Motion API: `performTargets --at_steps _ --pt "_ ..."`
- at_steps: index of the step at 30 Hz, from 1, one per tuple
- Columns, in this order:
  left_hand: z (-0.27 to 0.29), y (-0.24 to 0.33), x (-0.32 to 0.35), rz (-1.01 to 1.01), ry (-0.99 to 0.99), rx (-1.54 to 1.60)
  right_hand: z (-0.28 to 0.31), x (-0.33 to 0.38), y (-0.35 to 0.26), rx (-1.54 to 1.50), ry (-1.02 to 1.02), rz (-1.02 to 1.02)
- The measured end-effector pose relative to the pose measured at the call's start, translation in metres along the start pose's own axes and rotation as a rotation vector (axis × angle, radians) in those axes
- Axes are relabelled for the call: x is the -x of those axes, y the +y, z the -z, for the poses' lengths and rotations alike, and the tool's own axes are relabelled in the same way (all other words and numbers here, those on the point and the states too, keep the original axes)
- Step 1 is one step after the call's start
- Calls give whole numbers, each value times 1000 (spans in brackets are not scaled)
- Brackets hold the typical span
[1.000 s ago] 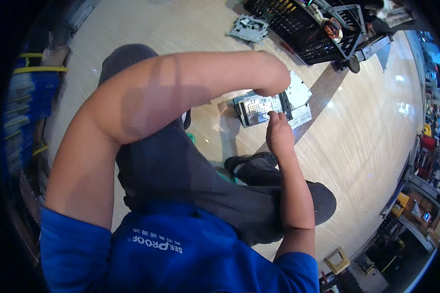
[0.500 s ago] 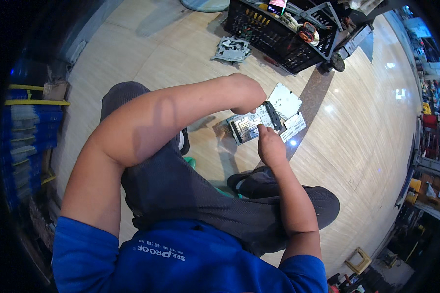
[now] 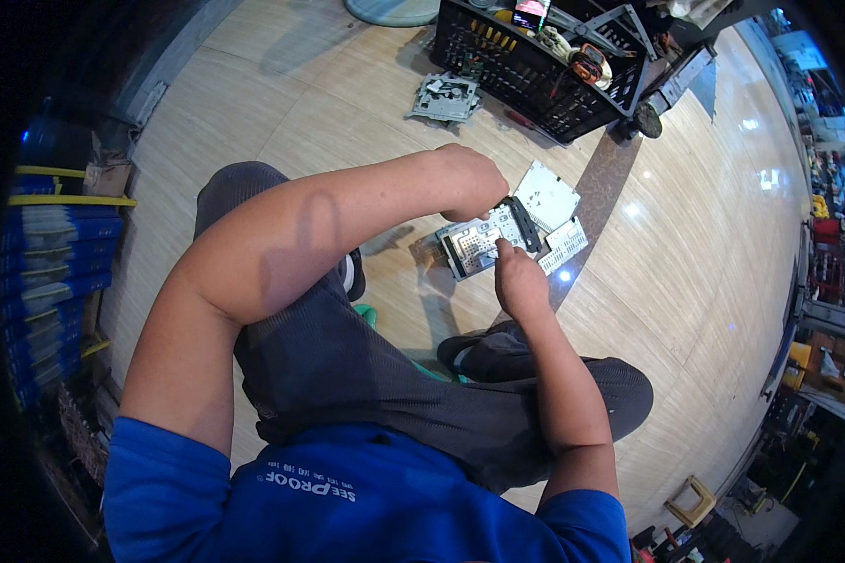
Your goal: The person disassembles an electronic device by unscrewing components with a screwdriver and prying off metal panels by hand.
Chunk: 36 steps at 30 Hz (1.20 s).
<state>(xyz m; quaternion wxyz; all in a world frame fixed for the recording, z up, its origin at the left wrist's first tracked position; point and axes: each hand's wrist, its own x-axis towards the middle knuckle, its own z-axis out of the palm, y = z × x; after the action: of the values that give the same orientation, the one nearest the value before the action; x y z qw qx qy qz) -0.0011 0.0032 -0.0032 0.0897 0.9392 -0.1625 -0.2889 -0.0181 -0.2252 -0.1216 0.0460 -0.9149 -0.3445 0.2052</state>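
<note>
Left arm [image 3: 319,225] is lying bent at the elbow, its forearm crossing above the left thigh [image 3: 319,347]; left hand [image 3: 469,188] is curling downward, fingers mostly hidden, so cannot tell whether it is pinching anything. Right arm [image 3: 573,394] is extending up past the right knee [image 3: 620,394]; right hand [image 3: 519,281] is pointing away from the body, fingertips bunching close, but what they are gripping, if anything, cannot be told.

Pale tiled floor [image 3: 394,267] is running between the legs and the metal unit [image 3: 486,239], and is opening wide to the right. The unit is lying under both hands: left hand showing at its far left edge, right fingertips over its near side.

White plate [image 3: 547,194] and perforated plate [image 3: 563,246] are lying just right of it. Farther off, a grey mechanism [image 3: 444,98] is sitting beside a black crate [image 3: 507,70].
</note>
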Motion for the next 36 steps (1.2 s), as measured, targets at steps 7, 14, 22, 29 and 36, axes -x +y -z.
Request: performTargets --at_steps 7,14,22,29,36 --pt "-2 -1 0 5 17 2 -2 3 1 -51 38 78" --pt "-1 -1 0 6 10 4 0 0 -1 -17 23 10" --pt "-3 -2 -3 5 7 -8 -4 1 2 -60 21 15" --pt "-4 -1 -3 45 20 -9 0 3 -1 -42 69 79" --pt "-4 -2 -2 6 -2 0 2 1 -1 -25 10 24"
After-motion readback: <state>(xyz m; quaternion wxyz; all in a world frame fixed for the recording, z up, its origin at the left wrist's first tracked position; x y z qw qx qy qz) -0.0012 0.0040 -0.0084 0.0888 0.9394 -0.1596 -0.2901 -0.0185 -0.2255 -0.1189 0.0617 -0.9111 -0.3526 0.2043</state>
